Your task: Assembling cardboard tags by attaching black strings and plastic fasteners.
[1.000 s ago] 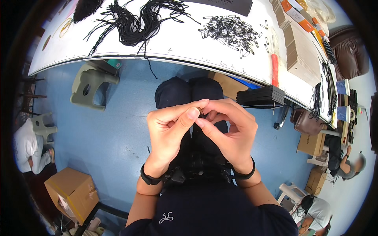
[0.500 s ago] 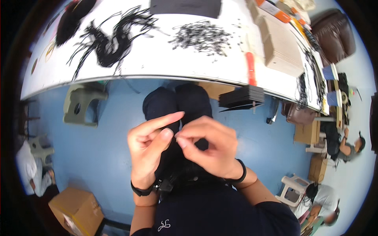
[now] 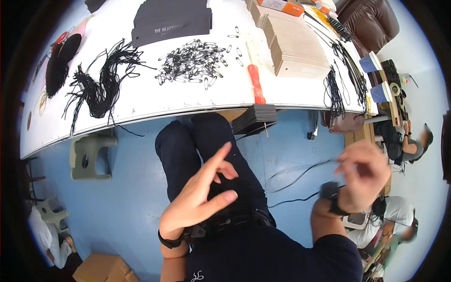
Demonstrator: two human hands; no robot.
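Note:
My right hand is raised out to the right, somewhat blurred, its fingers pinched on a thin black cord. The cord trails leftward from the fingertips, and a second dark strand runs below it near my wrist. Over my lap, my left hand is open, with index finger and thumb apart and nothing between them. Just beyond my knees, a stack of black cards juts out at the table edge, with a thin metal rod poking from it.
On the white table lie a pile of black safety pins, a bundle of black cords, dark printed cards, a red-handled screwdriver and stacked beige cards. A stool stands left; people sit at both sides.
My right hand has swung from beside the left hand out to the right, drawing the black cord along. My left hand has opened wider. The view has shifted, showing more of the table.

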